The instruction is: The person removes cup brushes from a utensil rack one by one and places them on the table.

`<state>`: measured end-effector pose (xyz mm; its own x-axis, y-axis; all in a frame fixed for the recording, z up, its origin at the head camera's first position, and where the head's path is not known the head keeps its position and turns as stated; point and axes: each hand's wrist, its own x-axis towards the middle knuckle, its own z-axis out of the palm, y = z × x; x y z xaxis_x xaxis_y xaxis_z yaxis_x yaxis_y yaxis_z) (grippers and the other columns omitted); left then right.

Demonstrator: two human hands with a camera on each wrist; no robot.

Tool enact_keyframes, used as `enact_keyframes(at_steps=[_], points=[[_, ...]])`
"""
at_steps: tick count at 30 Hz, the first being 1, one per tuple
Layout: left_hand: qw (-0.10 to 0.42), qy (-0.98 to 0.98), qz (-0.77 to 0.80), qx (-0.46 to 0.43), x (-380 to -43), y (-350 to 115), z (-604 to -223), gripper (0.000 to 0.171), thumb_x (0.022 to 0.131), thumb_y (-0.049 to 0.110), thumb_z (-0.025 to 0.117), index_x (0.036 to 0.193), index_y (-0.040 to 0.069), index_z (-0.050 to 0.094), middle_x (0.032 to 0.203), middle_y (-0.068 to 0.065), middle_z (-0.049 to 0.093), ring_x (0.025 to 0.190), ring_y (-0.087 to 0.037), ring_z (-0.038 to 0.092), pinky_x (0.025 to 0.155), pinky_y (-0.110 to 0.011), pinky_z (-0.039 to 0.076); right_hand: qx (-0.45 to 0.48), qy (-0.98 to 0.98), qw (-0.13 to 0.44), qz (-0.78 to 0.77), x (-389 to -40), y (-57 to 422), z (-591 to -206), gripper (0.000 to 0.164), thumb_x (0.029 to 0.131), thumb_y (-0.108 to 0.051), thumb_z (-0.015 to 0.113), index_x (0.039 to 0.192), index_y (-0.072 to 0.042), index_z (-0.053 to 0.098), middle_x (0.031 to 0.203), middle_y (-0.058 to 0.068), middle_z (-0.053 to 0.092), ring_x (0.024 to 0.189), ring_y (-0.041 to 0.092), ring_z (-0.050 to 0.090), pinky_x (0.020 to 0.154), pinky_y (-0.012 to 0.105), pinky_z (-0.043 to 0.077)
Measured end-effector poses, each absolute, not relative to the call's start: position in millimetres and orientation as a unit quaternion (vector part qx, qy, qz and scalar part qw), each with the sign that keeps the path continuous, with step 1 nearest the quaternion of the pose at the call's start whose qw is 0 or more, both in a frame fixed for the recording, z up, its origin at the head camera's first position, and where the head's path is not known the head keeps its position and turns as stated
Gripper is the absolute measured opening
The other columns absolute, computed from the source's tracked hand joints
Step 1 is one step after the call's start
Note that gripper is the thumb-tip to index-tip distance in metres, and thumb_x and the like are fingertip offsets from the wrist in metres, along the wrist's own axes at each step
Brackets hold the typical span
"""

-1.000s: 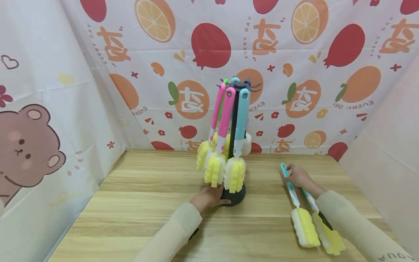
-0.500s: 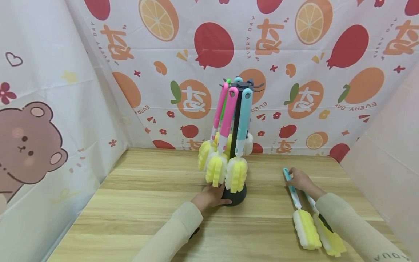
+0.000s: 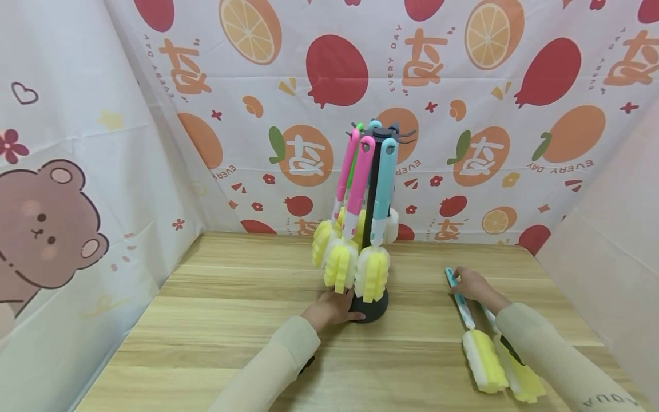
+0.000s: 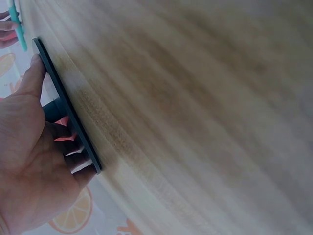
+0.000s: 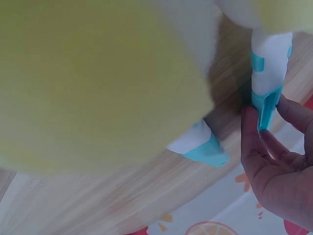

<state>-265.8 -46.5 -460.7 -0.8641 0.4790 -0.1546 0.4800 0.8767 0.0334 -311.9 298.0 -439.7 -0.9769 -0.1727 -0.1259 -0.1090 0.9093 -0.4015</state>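
Note:
A black stand [image 3: 368, 312] rises from the table with several sponge brushes hung round its top by their handles. Pink handles [image 3: 356, 189] and a teal handle [image 3: 385, 183] face me, their yellow-and-white sponge heads [image 3: 373, 274] low over the base. My left hand [image 3: 329, 309] holds the round base; the left wrist view shows its thumb [image 4: 33, 78] and fingers spread around the rim. At right, my right hand [image 3: 472, 284] pinches the teal end of a sponge brush [image 3: 484, 360] between thumb and fingers. A second sponge brush [image 3: 522, 377] lies beside it, partly hidden by my sleeve.
The wooden table [image 3: 231, 320] ends at a fruit-printed cloth [image 3: 221, 86] behind the stand. Cloth also hangs along the left and right sides. Dark prongs [image 3: 407, 135] stick out at the stand's top right.
My right hand and the teal end of its brush have come slightly down and toward me. The left hand stays at the stand's base. The head view has shifted a little.

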Motion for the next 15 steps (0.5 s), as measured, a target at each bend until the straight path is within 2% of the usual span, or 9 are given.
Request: enact_keyframes(at_steps=[7,15], points=[[0.088,0.965,0.004,0.245,-265.3,-46.3,-460.8,0.089,0.085,0.06,0.048,0.145,0.002,0.017,0.149,-0.013,0.017,0.134,-0.022,0.02,0.105,-0.031,0.021,-0.068,0.975,0.089,-0.192,-312.2,298.8,-440.3,0.037,0.079,-0.008,0.068,0.103,0.012,0.05,0.087,0.02,0.057,0.073,0.027,0.051,0.066,0.04,0.045],[0.089,0.966,0.005,0.243,-266.5,-46.2,-461.8,0.089,0.085,0.06,0.048,0.146,0.003,0.016,0.15,-0.011,0.016,0.134,-0.021,0.019,0.105,-0.031,0.02,-0.07,0.975,0.095,-0.185,-312.8,299.6,-438.9,0.037,0.08,-0.011,0.068,0.104,0.011,0.05,0.081,0.014,0.056,0.069,0.025,0.05,0.064,0.038,0.044]])
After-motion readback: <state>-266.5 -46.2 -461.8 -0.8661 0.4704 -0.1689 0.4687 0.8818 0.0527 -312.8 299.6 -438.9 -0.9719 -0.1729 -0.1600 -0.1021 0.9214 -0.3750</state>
